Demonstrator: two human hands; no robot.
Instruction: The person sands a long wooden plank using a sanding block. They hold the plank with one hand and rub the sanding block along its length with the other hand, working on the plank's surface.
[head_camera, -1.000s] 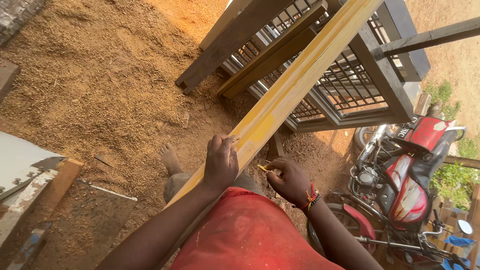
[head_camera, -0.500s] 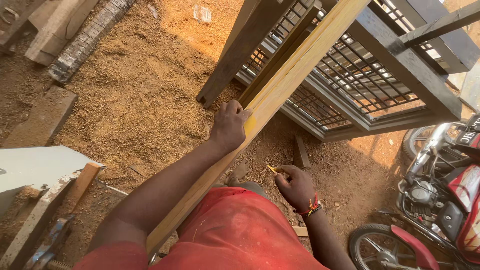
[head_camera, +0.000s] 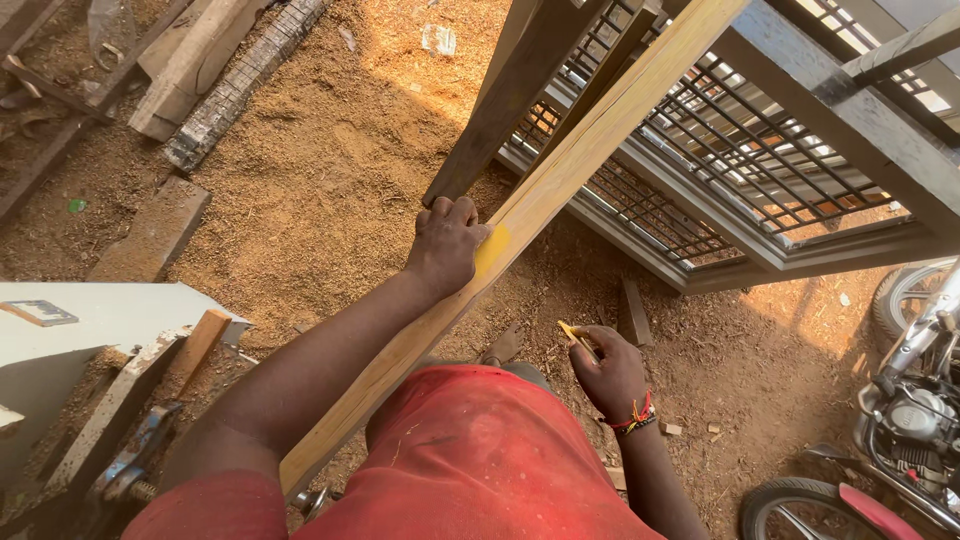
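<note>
Left hand (head_camera: 447, 243) gripping long pale yellowish wooden plank (head_camera: 560, 185), plank leaning diagonally over sawdust ground (head_camera: 330, 170). Right hand (head_camera: 610, 372), beside plank's lower half, pinching small yellow pencil (head_camera: 574, 335). Not spotting pencil marks on plank yet, so marking probably not started.

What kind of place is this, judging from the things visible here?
Probably an outdoor carpentry yard: sawdust covers the ground, the left hand grips a long wooden plank, the right hand holds a pencil, and offcuts lie about.
</note>
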